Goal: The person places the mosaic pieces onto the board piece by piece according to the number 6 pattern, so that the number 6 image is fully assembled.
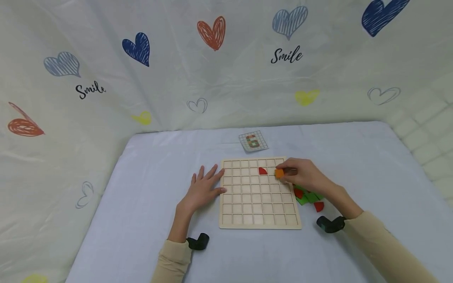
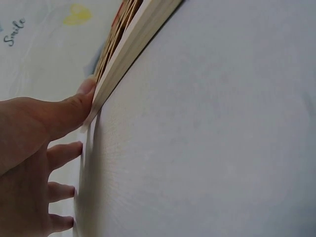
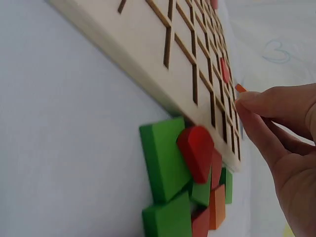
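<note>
I hold the small orange square piece (image 1: 279, 173) at the upper right of the pale wooden grid board (image 1: 260, 226), pinched between thumb and fingers of the right hand (image 1: 306, 173); whether it touches the board, I cannot tell. It seems best to align its edges with the ridges and lower it level, so no corner catches. Its visible face looks plain. Nearby lies the red quarter-round piece (image 1: 262, 171). The left hand (image 1: 202, 192), fingers spread, touches the board's left edge
</note>
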The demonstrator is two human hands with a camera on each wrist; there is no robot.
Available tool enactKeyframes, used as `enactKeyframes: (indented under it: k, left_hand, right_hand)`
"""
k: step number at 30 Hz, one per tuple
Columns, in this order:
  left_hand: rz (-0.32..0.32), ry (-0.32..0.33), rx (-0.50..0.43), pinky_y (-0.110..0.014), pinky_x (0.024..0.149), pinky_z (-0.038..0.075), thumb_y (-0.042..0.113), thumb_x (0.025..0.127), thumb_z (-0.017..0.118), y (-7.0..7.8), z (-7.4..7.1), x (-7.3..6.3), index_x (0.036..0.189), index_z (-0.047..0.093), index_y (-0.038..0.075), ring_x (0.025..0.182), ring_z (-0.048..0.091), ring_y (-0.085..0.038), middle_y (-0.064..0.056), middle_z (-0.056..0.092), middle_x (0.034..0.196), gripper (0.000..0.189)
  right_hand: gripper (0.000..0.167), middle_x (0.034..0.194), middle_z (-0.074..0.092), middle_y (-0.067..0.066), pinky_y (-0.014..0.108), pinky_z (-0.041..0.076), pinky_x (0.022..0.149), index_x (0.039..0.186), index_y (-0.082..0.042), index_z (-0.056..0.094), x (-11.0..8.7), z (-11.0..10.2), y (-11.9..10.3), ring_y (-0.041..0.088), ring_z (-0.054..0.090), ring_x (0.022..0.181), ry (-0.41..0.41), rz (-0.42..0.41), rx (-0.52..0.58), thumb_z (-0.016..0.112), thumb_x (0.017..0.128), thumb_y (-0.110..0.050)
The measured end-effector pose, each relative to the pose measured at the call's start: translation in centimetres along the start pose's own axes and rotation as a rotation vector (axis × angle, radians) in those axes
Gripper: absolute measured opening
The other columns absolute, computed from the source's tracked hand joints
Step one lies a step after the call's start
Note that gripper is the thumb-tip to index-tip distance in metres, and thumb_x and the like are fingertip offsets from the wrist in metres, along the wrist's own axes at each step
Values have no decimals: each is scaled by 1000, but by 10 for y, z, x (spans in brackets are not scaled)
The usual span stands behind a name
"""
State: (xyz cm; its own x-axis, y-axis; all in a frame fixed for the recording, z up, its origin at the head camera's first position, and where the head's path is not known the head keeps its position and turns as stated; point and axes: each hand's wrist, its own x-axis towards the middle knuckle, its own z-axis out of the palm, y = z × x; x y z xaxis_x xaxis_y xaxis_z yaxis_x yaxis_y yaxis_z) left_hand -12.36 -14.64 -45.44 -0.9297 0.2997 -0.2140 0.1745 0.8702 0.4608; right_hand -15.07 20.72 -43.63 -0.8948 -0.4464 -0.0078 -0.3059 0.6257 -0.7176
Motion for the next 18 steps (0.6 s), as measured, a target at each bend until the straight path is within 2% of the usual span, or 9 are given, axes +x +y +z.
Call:
enactKeyframes:
  k: [6,18]
  left_hand:
    - [-2,-2,-7,-69,124,3,44,98,67,-1,1,-1,161,37,26,159,0,-44,-1,20,172,72]
    - [5,11,-3,-70,123,5,43,98,67,0,1,0,160,39,24,158,3,-46,-3,22,172,71]
  right_hand:
    - [33,109,73,10,27,59,81,119,0,74,11,7,-9,18,68,90,8,-9,-26,79,86,-4]
    - [29,100,75,7,32,55,79,115,-1,76,39,12,-16,18,63,85,-1,-10,-75,81,87,-7]
